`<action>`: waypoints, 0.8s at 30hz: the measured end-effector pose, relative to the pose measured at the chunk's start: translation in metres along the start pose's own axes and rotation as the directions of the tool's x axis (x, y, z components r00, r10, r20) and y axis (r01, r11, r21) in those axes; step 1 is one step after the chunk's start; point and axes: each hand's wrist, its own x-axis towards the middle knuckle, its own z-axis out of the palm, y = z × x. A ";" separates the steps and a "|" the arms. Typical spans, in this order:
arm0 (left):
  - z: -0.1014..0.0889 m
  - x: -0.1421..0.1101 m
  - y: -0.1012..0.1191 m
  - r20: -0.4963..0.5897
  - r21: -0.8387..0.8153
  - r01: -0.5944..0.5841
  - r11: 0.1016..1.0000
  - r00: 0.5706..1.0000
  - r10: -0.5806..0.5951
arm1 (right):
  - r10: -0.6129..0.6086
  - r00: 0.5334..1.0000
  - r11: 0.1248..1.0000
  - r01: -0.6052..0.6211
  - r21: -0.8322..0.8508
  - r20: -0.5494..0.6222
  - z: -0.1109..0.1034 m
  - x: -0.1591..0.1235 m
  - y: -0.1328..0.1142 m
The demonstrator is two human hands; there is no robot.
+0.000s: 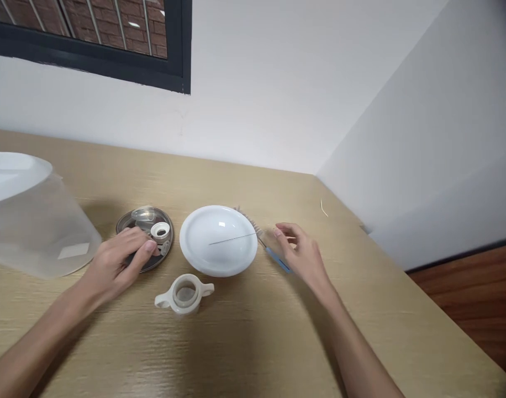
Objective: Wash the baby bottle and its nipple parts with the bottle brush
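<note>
My right hand [296, 249] is right of the white bowl [195, 254], its fingertips pinched on a thin wire-like rod [232, 239]. The rod reaches leftward over the bowl; a faint blurred patch near my fingers hides what its end is. My left hand [126, 254] rests over the round metal tray [170, 251], fingers curled down among small parts. Whatever those fingers grip is hidden. On the tray lie a white ring-shaped cap [160, 231] and a clear domed cover [143, 214]. In front of the bowl stands a two-handled cup [185, 296], open at the top.
Behind and right of the bowl lies a bristle brush with a blue handle [278, 260]. A large translucent bin [37, 232] with a white lid stands at left. One small curved pale strip [323, 208] lies at the right. Walls border the wooden table [253, 354].
</note>
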 end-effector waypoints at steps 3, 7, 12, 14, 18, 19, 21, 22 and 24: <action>-0.003 -0.004 0.002 0.101 -0.137 -0.026 0.990 0.994 0.040 | 0.011 0.999 0.994 -0.007 -0.109 0.044 -0.015 -0.001 0.002; -0.002 -0.011 0.003 0.265 -0.240 -0.012 0.971 0.961 0.077 | 0.028 0.974 0.976 0.022 -0.217 0.226 -0.028 -0.003 0.006; 0.007 -0.022 0.003 0.387 -0.181 0.035 0.983 0.921 0.039 | 0.054 0.912 0.951 0.077 -0.300 0.406 -0.022 -0.005 0.010; 0.009 -0.025 0.003 0.404 -0.169 0.031 0.985 0.914 0.040 | 0.058 0.905 0.942 0.090 -0.324 0.421 -0.017 -0.006 0.011; 0.006 -0.022 0.007 0.385 -0.151 0.001 0.989 0.921 0.058 | 0.048 0.909 0.933 0.107 -0.343 0.414 -0.014 -0.005 0.015; 0.003 -0.020 0.009 0.378 -0.150 0.004 0.989 0.924 0.053 | 0.047 0.909 0.933 0.108 -0.342 0.414 -0.014 -0.004 0.016; -0.002 -0.015 0.015 0.370 -0.157 0.035 0.987 0.929 0.026 | 0.055 0.913 0.935 0.095 -0.341 0.405 -0.015 -0.003 0.019; -0.004 -0.012 0.018 0.359 -0.175 0.030 0.984 0.932 0.036 | 0.065 0.919 0.936 0.079 -0.343 0.389 -0.015 -0.002 0.021; -0.005 -0.009 0.024 0.371 -0.208 0.046 0.977 0.928 0.036 | 0.091 0.942 0.935 0.030 -0.353 0.322 -0.016 0.000 0.026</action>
